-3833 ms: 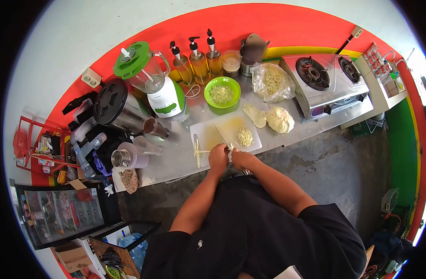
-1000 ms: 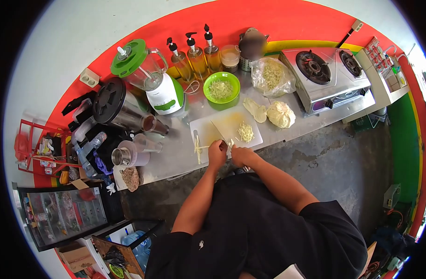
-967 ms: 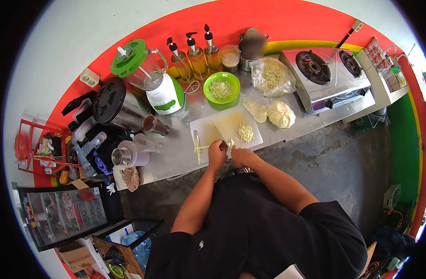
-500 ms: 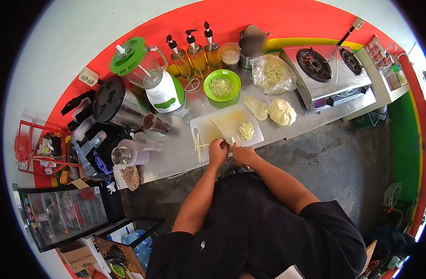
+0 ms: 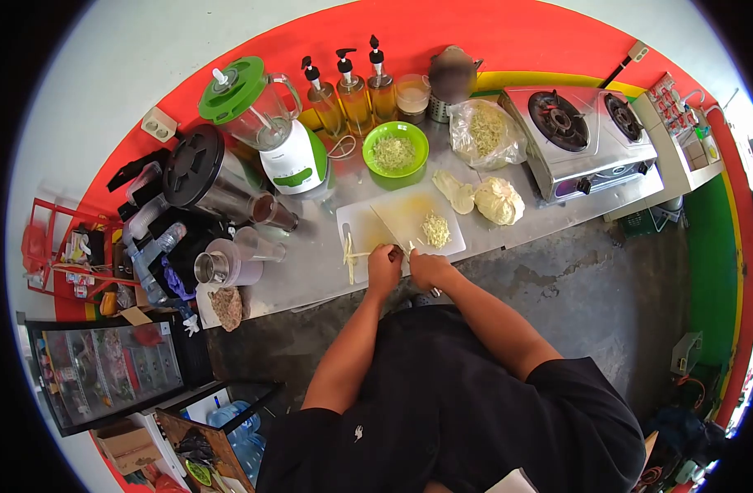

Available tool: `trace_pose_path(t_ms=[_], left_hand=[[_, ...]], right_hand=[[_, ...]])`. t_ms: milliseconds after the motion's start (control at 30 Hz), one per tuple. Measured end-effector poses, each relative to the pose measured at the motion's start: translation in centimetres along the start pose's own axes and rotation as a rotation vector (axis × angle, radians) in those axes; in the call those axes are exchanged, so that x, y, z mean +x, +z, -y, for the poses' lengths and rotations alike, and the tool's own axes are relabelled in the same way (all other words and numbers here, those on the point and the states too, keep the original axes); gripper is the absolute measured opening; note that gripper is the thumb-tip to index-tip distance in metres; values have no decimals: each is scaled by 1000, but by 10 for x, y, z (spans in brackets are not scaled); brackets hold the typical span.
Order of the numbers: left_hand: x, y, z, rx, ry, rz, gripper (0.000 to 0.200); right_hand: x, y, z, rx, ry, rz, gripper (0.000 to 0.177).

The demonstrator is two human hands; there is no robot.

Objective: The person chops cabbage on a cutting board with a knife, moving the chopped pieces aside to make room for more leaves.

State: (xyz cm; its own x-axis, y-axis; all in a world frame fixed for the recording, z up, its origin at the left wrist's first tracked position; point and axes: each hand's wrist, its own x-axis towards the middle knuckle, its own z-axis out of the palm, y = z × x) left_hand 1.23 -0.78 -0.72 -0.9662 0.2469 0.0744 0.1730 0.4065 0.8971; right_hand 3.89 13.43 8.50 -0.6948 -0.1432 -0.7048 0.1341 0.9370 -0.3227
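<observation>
The right hand (image 5: pixel 430 270) is closed around the handle of a knife (image 5: pixel 391 230), its blade slanting away across the cutting board (image 5: pixel 356 223). Just beside it, the left hand (image 5: pixel 382 269) is curled down over pale strips (image 5: pixel 359 255), an end poking out past the fingers on the far side from the blade; how firmly they are pinched is hidden under the knuckles.

The fingertips and the edge look very close. If the left fingers creep forward or the strips roll, the blade could nick a finger; a loose hold could also let the strips splay and cut unevenly. Both hands work at the board's near edge, so short bits could drop off there.

The strips lie under the left hand and on the board to its left, some crossing others. A small heap of shreds (image 5: pixel 435 231) sits on the board beyond the right hand and to its right, apart from the fingers, and could scatter if the blade swept sideways.

Farther off, to the right, a loose leaf (image 5: pixel 453 191) lies next to a cabbage head (image 5: pixel 499 202). Beyond the board stands a green bowl (image 5: pixel 420 145) of shreds, and right of that a plastic bag (image 5: pixel 513 149) holds more. The stove (image 5: pixel 567 168) stands farther right.
</observation>
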Motion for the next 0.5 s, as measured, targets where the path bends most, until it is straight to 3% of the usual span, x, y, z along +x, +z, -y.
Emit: trace_pose_path(t_ms=[100,167,300,367,500], left_hand=[[0,0,1,88,-10,3,9],[1,2,5,107,11,-23,9],[1,0,0,102,-9,1,8],[0,-2,-6,85,-9,2,7],[-1,3,3,134,6,0,7]], right_hand=[[-2,7,2,35,42,35,41],[10,29,-5,27,15,-87,39],[16,26,-9,24,-2,-108,43],[8,16,-5,-14,3,-82,34],[-5,13,-2,57,42,-1,36]])
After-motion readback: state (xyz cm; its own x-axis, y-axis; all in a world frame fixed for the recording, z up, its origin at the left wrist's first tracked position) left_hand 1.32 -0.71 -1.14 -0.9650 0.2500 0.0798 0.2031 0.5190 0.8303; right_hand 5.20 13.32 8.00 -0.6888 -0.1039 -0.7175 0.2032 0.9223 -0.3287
